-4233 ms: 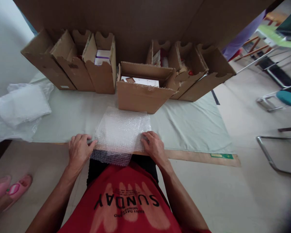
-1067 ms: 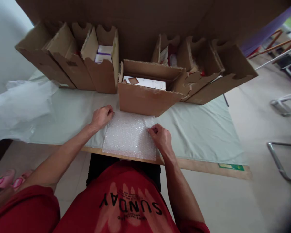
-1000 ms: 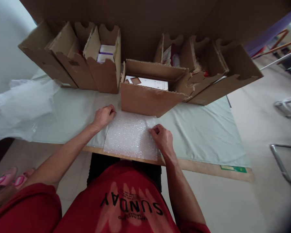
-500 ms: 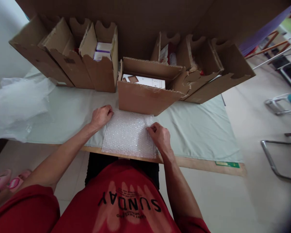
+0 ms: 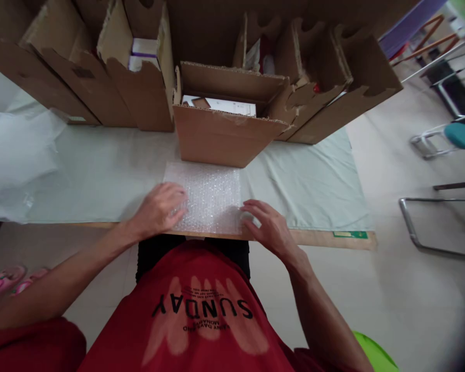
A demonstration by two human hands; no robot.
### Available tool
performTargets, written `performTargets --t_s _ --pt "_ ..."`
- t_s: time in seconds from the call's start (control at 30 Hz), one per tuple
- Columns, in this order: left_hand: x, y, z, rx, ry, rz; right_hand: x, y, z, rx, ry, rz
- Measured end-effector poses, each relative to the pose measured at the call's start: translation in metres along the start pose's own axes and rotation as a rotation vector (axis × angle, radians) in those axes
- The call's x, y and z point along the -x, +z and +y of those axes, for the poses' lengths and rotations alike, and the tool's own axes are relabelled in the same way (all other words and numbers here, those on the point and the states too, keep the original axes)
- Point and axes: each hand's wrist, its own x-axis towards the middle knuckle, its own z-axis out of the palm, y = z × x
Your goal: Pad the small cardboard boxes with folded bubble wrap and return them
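Note:
A sheet of clear bubble wrap (image 5: 211, 199) lies flat on the green cloth, close to the table's front edge. My left hand (image 5: 163, 205) is at its left side, fingers apart and partly over the wrap. At the opposite side is my right hand (image 5: 264, 222), its fingers parted and curved, the tips near the wrap's right edge. Neither hand grips anything that I can see. Just behind the wrap stands an open cardboard box (image 5: 220, 137) with a white box (image 5: 232, 107) inside it.
Tall cardboard holders stand in rows at the left (image 5: 151, 98) and right (image 5: 333, 113), several with items inside. A heap of clear plastic (image 5: 19, 160) lies on the left of the table. Stools, one with a teal seat (image 5: 463, 135), stand on the floor at right.
Both hands have loosened from a pinch on the wrap's edges, and their fingers have spread. The left hand has come nearer the front edge. My view has shifted a little.

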Motion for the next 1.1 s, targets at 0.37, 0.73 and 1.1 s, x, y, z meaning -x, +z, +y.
performTargets --t_s 0.37,0.73,1.1 --pt "0.021 0.03 0.025 -0.125 0.151 -0.196 0.015 0.006 -0.018 0.167 -0.342 -0.221" --pt "0.022 0.03 0.032 -0.127 0.123 -0.174 0.019 0.025 -0.021 0.331 -0.434 -0.113" --pt "-0.002 0.024 0.035 -0.149 0.005 -0.281 -0.021 -0.002 -0.01 -0.14 -0.001 -0.131"
